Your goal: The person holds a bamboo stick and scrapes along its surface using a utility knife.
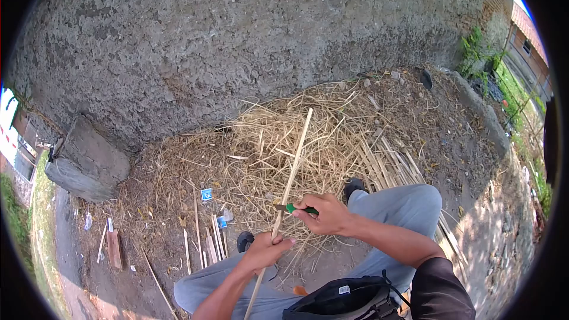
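My left hand point(268, 251) is closed around a long pale bamboo strip point(294, 169), which slants up and away from me over a pile of shavings point(255, 136). The strip's lower end runs down past my left wrist toward my lap. In my closed right hand point(325, 214) is a green-handled knife point(291, 208). Its short dark blade lies against the strip, a little above my left hand. Part of the handle is hidden by my right fingers.
Several split strips point(391, 163) lie at the right beside my leg, and more strips point(216, 237) lie at the left. Blue wrappers point(206, 194) are on the dirt. A rough wall point(284, 35) rises ahead, with a stone block point(95, 160) at its left.
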Tool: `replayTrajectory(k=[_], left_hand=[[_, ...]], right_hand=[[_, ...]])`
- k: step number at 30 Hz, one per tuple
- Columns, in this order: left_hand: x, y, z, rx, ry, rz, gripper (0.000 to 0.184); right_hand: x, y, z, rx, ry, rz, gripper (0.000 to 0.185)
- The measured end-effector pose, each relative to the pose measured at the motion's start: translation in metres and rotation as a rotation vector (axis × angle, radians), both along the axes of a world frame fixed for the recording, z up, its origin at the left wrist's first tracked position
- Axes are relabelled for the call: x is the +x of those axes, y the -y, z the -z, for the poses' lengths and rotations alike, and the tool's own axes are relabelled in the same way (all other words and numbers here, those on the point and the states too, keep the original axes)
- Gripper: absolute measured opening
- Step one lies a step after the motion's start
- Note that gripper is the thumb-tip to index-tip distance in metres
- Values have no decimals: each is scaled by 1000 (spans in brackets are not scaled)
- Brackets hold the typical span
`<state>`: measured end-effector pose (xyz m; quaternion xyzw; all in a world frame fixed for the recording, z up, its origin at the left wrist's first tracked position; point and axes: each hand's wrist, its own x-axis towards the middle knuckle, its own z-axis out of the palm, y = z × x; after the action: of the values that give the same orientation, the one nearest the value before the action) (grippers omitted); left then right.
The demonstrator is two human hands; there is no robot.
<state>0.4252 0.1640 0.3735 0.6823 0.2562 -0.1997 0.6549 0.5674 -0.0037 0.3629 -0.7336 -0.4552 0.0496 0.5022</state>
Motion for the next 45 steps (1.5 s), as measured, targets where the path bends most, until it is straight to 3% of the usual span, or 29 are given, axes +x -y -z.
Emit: replayTrajectory(k=[2, 12, 14, 29, 38, 45], left_hand=[[2, 0, -2, -277, -40, -43, 41], [2, 6, 3, -291, 91, -54, 30], [4, 5, 16, 385, 444, 152, 33], [-2, 9, 12, 229, 320, 76, 22], [-6, 13, 4, 356, 391, 88, 21], [-6, 10, 9, 308, 298, 101, 23]], right_hand=[[-8, -2, 0, -23, 136, 15, 18], [-12, -3, 0, -22, 157, 22, 17], [-11, -3, -3, -59, 169, 21, 16], [-6, -8, 2, 16, 338, 103, 14], [7, -9, 7, 95, 304, 146, 12], [10, -11, 9, 43, 360, 173, 12]])
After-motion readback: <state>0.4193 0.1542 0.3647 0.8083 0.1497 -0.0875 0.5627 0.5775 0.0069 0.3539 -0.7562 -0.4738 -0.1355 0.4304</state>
